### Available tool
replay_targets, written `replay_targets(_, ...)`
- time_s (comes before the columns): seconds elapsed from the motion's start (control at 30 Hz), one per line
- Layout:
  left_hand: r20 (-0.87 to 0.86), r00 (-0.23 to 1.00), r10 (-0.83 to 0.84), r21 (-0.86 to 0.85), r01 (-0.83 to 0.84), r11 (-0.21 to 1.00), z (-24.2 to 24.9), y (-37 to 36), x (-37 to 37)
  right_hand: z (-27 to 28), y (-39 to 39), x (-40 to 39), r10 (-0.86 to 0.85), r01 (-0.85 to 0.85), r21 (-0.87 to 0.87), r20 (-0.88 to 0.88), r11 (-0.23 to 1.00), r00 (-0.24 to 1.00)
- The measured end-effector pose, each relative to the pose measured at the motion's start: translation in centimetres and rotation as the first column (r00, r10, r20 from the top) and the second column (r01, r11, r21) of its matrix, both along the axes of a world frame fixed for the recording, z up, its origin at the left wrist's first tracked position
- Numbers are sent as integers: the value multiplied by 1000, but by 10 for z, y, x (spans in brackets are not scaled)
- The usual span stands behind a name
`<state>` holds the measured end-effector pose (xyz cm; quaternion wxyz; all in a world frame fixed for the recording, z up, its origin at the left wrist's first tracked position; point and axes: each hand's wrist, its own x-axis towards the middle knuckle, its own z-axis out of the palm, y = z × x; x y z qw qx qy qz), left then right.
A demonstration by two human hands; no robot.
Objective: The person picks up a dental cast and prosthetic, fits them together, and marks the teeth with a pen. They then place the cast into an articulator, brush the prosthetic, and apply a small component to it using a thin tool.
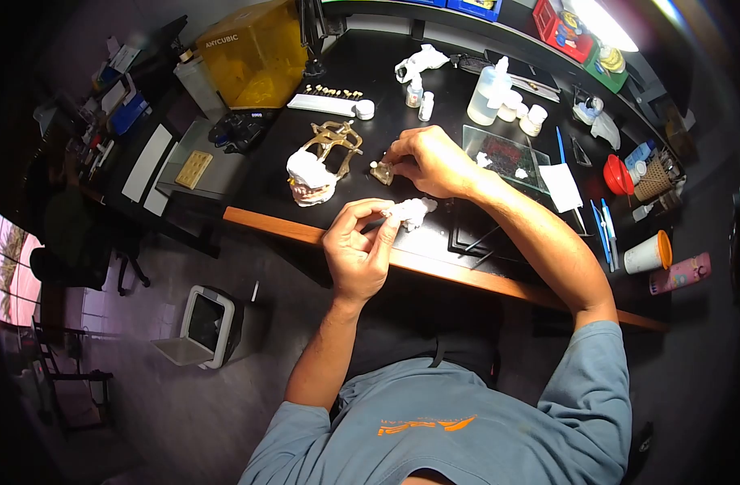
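Note:
My left hand (358,249) is held at the front edge of the table, thumb and fingertips pinched on a crumpled white tissue (414,212). Farther in, my right hand (431,162) reaches down with its fingers closed on a small tan dental model piece (381,172) at the tabletop; a whitish bit shows on its top. Just left of that piece stands a brass-coloured dental articulator (337,139). White plaster casts with teeth (309,178) are mounted on it.
A glass slab (507,155) lies right of my right hand. Behind stand a large dropper bottle (489,93), small jars (533,120) and a white strip with small tooth-like pieces (325,105). Pens (606,234) and a white cup (649,252) are at the right.

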<state>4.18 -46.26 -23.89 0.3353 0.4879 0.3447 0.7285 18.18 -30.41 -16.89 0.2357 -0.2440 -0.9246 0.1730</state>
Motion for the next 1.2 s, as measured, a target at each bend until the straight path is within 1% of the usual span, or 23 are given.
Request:
replay_targets(0.2,33,999,-34,3,34,999,-1,1,-2,-3,2,-3,-36,37,12,-13,999,999)
replay_targets(0.3,28,999,-44,-13,45,999,-2,1,-3,-1,3,-3,-22,23,26,-33,999,999)
replay_targets(0.4,58,997,-57,-46,60,997,-3,1,-3,9,1,0,-66,66,-27,-17,997,998)
replay_targets(0.53,108,991,-81,-68,88,994,1,0,-5,35,-18,18,-161,152,-153,-45,976,986)
replay_targets(0.63,106,990,-92,-67,99,993,0,0,-6,57,-42,37,-229,207,-341,-23,917,973)
replay_targets(0.67,100,991,-92,-61,99,993,0,0,-5,47,-43,43,-199,146,-364,-114,920,973)
replay_targets(0.7,93,991,-95,-57,100,993,0,0,-5,43,-49,52,-218,137,-446,-136,885,966)
replay_targets(0.77,69,994,-86,-71,91,993,0,-1,-4,38,-62,60,-202,104,-485,-155,868,967)
replay_targets(0.83,56,994,-89,-78,93,993,1,-1,-2,33,-72,63,-125,40,-379,-203,924,971)
replay_targets(0.93,37,995,-97,-81,100,992,3,-2,-2,23,-79,59,-40,-47,-326,-255,944,966)
replay_targets(1.03,36,993,-111,-94,114,989,3,-3,-3,9,-79,54,-59,-78,-363,-352,929,934)
replay_targets(1.07,25,994,-104,-94,106,990,3,-3,-4,7,-81,53,-68,-115,-420,-396,900,916)
replay_targets(1.13,5,995,-100,-90,100,991,4,-3,-3,6,-82,52,-80,-102,-434,-380,895,922)
replay_targets(1.2,23,994,-109,-99,111,989,3,-3,-3,7,-83,54,-91,-88,-446,-365,891,926)
